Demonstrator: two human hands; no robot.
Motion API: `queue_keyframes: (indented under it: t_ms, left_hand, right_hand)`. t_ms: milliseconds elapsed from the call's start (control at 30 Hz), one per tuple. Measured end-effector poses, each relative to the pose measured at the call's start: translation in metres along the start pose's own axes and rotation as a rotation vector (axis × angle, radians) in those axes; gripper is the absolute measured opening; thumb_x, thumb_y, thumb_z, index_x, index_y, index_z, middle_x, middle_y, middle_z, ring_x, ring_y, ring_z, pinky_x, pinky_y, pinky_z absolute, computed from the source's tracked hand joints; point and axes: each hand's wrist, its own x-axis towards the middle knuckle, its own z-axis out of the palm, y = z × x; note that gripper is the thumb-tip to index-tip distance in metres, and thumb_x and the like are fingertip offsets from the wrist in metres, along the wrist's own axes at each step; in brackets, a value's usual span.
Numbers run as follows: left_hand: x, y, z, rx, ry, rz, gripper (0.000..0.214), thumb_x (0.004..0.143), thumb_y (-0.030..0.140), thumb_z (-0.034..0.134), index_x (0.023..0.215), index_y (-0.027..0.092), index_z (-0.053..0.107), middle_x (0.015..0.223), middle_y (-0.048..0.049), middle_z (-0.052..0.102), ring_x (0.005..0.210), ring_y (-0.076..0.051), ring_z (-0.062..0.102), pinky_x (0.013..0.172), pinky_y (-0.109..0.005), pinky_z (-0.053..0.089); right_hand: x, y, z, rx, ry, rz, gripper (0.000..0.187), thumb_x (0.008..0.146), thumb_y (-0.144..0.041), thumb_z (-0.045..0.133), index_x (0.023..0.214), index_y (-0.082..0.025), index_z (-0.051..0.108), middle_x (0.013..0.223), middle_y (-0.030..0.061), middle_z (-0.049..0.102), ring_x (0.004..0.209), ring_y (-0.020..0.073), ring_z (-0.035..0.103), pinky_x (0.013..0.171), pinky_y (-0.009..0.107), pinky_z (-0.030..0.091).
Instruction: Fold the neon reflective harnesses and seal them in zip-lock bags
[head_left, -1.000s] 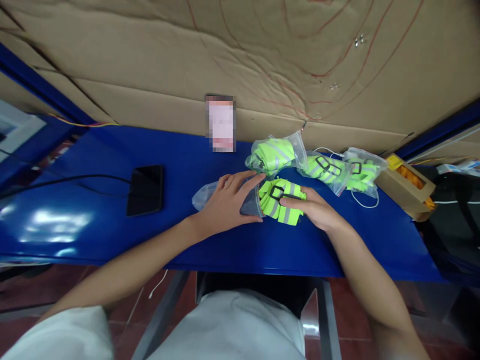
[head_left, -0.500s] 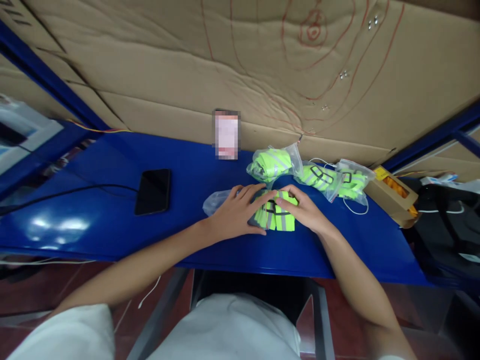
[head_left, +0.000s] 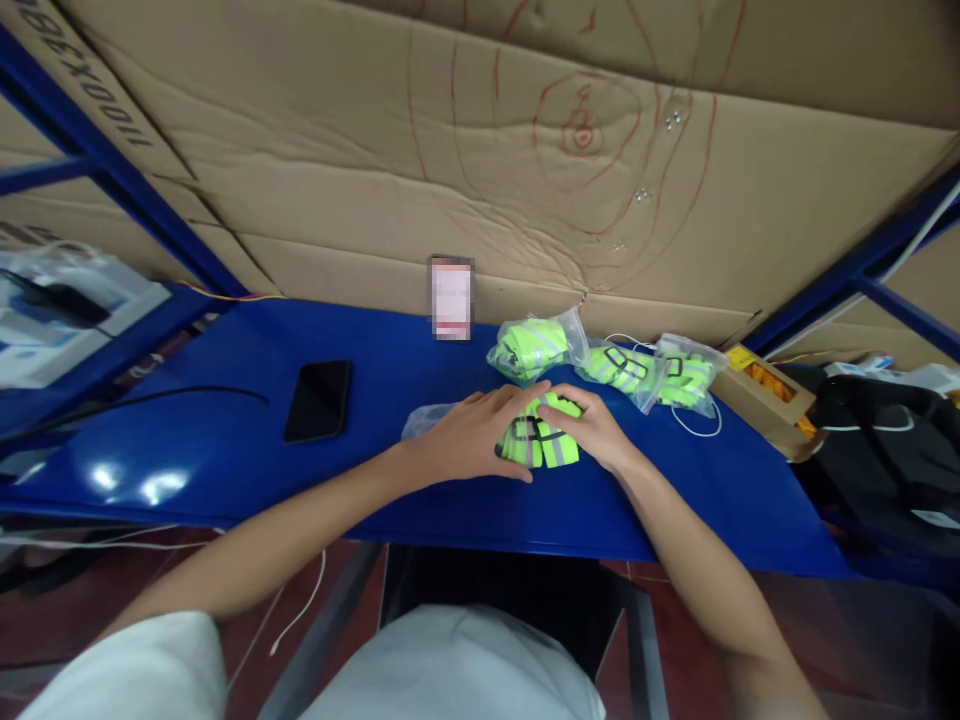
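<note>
A folded neon yellow-green reflective strap bundle with grey stripes and a black buckle lies on the blue table, between my two hands. My left hand curves round its left side, thumb toward me and fingers across its far edge. My right hand grips the right part from above, its fingertips close to those of the left. From under my left hand a clear plastic bag sticks out to the left. How far the bag reaches round the bundle is hidden.
Behind my hands lie bagged neon bundles: one rolled, one with a buckle, another farther right. A cardboard box with orange contents and a black bag are at right. A phone lies left; a cardboard panel stands behind.
The camera view has tilted upward, showing more of the cardboard panel. My right hand has come slightly nearer my left, and the bundle's right part now sits a little turned. Both hands stay on it.
</note>
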Motion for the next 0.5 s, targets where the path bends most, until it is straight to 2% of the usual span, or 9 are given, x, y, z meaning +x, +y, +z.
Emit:
queue_keyframes:
  t_ms: [133,233,300,433,500]
  left_hand:
    - [0.002,0.011,-0.001,0.136,0.004,-0.034,0.112,0.077,0.058,0.075,0.158,0.029,0.004,0.140,-0.0158,0.049,0.118,-0.036,0.059,0.096,-0.044,0.045]
    - [0.002,0.014,0.000,0.220,0.011,-0.038,0.112,0.076,0.056,0.076,0.158,0.029,0.005,0.141,-0.0178,0.047,0.120,-0.038,0.058,0.097,-0.045,0.045]
    - [0.002,0.014,-0.002,0.200,0.002,-0.051,0.110,0.077,0.052,0.076,0.158,0.030,0.005,0.140,-0.0168,0.049,0.118,-0.037,0.060,0.095,-0.044,0.047]
    - [0.005,0.007,-0.011,0.084,-0.006,-0.109,0.106,0.079,0.051,0.073,0.158,0.033,0.004,0.138,-0.0132,0.053,0.117,-0.036,0.062,0.090,-0.043,0.050]
    - [0.007,0.005,-0.013,0.065,-0.008,-0.117,0.104,0.080,0.052,0.072,0.158,0.034,0.005,0.140,-0.0128,0.053,0.120,-0.036,0.061,0.091,-0.042,0.050]
  right_hand:
    - [0.001,0.007,0.010,0.136,0.120,0.035,0.025,0.082,-0.046,0.072,0.095,-0.024,0.072,0.096,-0.0007,0.071,0.094,0.0212,0.064,0.087,0.030,0.046]
    - [0.000,0.009,0.015,0.094,0.174,0.020,0.024,0.083,-0.046,0.070,0.091,-0.023,0.069,0.092,-0.0003,0.069,0.093,0.0208,0.063,0.087,0.030,0.046]
    - [-0.001,0.006,0.014,0.045,0.111,-0.022,0.025,0.085,-0.046,0.067,0.095,-0.023,0.068,0.093,-0.0002,0.068,0.093,0.0207,0.062,0.087,0.030,0.046]
    - [-0.005,-0.002,0.003,0.046,-0.145,-0.070,0.035,0.088,-0.043,0.065,0.119,-0.026,0.062,0.110,0.0006,0.066,0.106,0.0216,0.059,0.091,0.030,0.047]
    - [-0.006,-0.002,-0.001,0.027,-0.195,-0.071,0.037,0.088,-0.042,0.065,0.122,-0.027,0.061,0.112,0.0007,0.066,0.106,0.0225,0.060,0.091,0.031,0.047]
